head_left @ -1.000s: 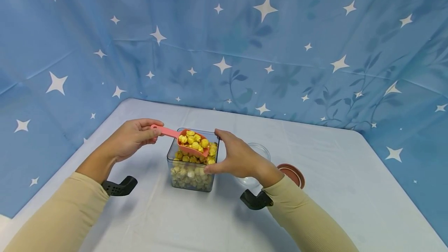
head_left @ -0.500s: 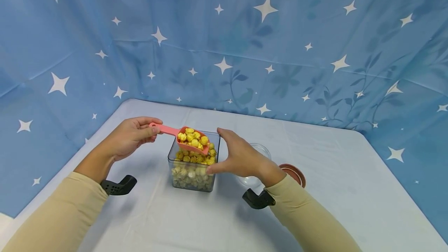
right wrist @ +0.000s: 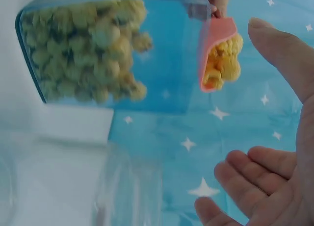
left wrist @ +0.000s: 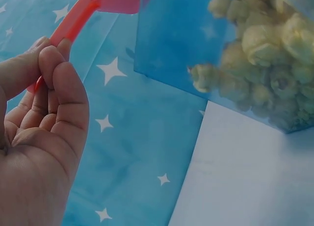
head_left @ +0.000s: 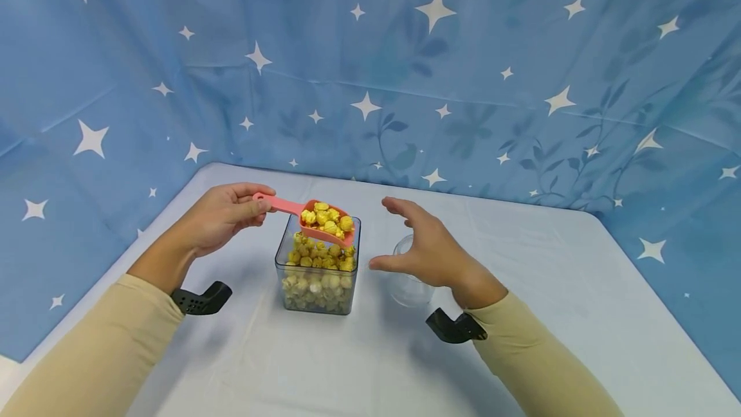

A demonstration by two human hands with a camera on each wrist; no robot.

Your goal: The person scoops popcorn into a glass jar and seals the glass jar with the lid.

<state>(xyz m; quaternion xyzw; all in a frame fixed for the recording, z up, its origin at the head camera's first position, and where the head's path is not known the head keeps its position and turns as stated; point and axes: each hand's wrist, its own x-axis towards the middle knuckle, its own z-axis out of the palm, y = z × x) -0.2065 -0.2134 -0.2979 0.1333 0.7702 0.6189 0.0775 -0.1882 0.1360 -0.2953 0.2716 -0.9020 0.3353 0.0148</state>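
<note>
My left hand pinches the handle of a pink scoop between thumb and fingers. The scoop is heaped with yellow popcorn and hangs over a clear square container partly filled with more popcorn. In the left wrist view the curled fingertips grip the scoop's handle. My right hand is spread apart from the container's right side, between it and a clear glass jar that it partly covers. Nothing lies between its thumb and fingers in the right wrist view, where the jar shows below the container.
A white cloth covers the table. Behind it and along the sides hangs a blue curtain with white stars. Both wrists carry a black camera mount.
My right hand has let go of the container and moved right toward the glass jar. The scoop has risen slightly with its popcorn. The brown lid is now hidden behind my right arm.
</note>
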